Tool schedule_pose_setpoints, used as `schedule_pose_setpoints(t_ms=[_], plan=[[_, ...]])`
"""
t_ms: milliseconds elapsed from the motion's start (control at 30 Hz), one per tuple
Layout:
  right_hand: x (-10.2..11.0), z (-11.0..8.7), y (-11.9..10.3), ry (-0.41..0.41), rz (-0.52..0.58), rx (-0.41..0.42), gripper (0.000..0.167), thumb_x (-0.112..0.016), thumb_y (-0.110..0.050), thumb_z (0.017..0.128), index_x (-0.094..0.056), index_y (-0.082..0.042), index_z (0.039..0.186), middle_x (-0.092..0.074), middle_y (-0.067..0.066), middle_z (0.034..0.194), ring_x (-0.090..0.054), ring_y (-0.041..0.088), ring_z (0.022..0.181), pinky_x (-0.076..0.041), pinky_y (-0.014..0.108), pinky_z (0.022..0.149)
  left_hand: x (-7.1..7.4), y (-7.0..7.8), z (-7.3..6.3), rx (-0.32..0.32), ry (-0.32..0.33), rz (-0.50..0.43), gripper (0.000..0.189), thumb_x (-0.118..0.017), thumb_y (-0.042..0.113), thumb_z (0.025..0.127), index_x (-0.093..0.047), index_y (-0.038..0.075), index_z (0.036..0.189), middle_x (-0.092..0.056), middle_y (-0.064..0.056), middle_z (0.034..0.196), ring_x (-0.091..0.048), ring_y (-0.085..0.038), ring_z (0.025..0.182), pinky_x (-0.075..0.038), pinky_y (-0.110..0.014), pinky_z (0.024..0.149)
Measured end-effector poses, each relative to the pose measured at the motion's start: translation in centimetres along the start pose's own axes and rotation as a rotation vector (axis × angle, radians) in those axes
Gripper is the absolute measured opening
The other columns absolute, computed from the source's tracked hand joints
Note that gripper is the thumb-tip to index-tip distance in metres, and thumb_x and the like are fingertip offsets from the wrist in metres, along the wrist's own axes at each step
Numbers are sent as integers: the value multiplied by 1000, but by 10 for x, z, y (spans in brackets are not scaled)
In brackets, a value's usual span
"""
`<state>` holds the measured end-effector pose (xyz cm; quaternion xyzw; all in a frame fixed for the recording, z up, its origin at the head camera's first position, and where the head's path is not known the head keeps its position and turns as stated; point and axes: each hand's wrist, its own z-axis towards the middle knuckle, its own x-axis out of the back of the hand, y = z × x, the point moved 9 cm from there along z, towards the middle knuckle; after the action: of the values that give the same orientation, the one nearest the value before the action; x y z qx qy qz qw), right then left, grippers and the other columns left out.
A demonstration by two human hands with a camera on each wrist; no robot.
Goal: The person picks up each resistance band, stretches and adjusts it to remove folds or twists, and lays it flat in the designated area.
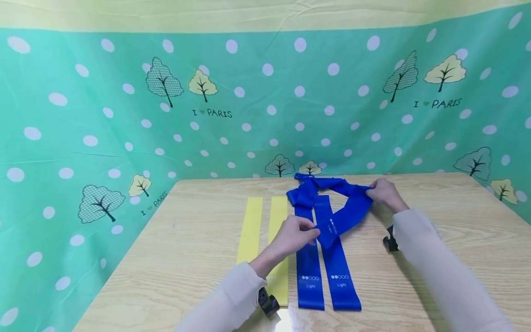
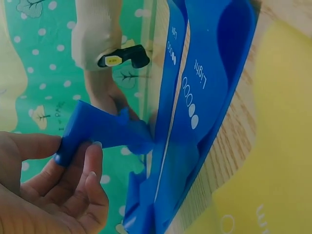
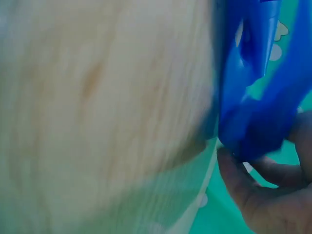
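A blue resistance band [image 1: 354, 205] printed "Light" is stretched between both hands, lifted over the table. My left hand [image 1: 292, 237] pinches its near end between thumb and fingers, as the left wrist view also shows. At the far right, my right hand [image 1: 386, 193] grips a folded part of the loop; in the right wrist view its fingers [image 3: 234, 178] press into the blue material. The band's far part runs to a bunched, twisted blue clump [image 1: 304, 193]. Beneath lie two flat blue bands, a left one [image 1: 310, 295] and a right one [image 1: 345, 297], side by side.
Two yellow bands, one outer [image 1: 250, 226] and one inner [image 1: 279, 212], lie left of the blue ones, the inner partly behind my left arm. The wooden table [image 1: 178, 249] ends at a green dotted cloth [image 1: 249, 115]. Black wrist cameras sit by both sleeves.
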<state>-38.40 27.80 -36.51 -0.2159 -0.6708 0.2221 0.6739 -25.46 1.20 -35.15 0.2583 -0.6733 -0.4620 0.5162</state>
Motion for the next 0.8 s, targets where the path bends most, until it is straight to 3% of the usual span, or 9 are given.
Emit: schedule_pose_setpoints(t_ms=[167,233,300,367,433,633,800], plan=[[7,-2,1,53,67,-7,36,-44,-11,89,-30,-14,55,-28,-7,50,-31,9,46,-30,24,47,2,-2,0,-18,3,-5,17,-62,20,92,-70,7,86,-70,-9,88,-65,-9,70,-48,-25,70],[8,-2,3,43,145,-48,32,-44,-12,92,-40,-7,61,-39,-4,57,-39,9,52,-41,27,52,3,-3,-1,-21,7,-7,17,-62,19,92,-71,7,87,-70,-7,86,-65,-9,70,-49,-24,70],[6,-3,4,20,248,-92,25,-45,-13,94,-51,4,77,-48,0,71,-46,8,62,-52,33,65,5,-5,-1,-15,11,-9,16,-62,19,92,-71,6,88,-70,-4,85,-65,-10,70,-49,-24,69],[4,-3,5,-21,371,-136,22,-44,-12,96,-53,8,97,-54,0,82,-52,7,70,-54,40,82,6,-7,-1,-6,16,-11,16,-62,19,92,-70,6,88,-69,-2,84,-66,-10,70,-49,-23,68],[1,-3,7,-85,505,-182,24,-43,-13,98,-51,6,109,-57,-3,85,-56,6,74,-52,41,89,7,-9,-1,6,19,-12,16,-62,19,92,-70,6,88,-69,-2,84,-65,-10,70,-48,-23,67],[-7,-10,13,-292,903,-369,11,-40,-17,100,-46,-10,104,-57,-5,78,-58,9,74,-53,26,79,13,-15,-2,14,34,-22,15,-63,16,91,-70,4,84,-68,-4,83,-65,-14,69,-47,-25,65],[-7,-18,12,-404,1291,-469,25,-34,-15,102,-55,-5,93,-64,6,82,-63,17,79,-55,32,82,20,-24,-4,42,40,-26,15,-66,13,87,-71,2,79,-68,-6,79,-68,-21,70,-46,-24,61]])
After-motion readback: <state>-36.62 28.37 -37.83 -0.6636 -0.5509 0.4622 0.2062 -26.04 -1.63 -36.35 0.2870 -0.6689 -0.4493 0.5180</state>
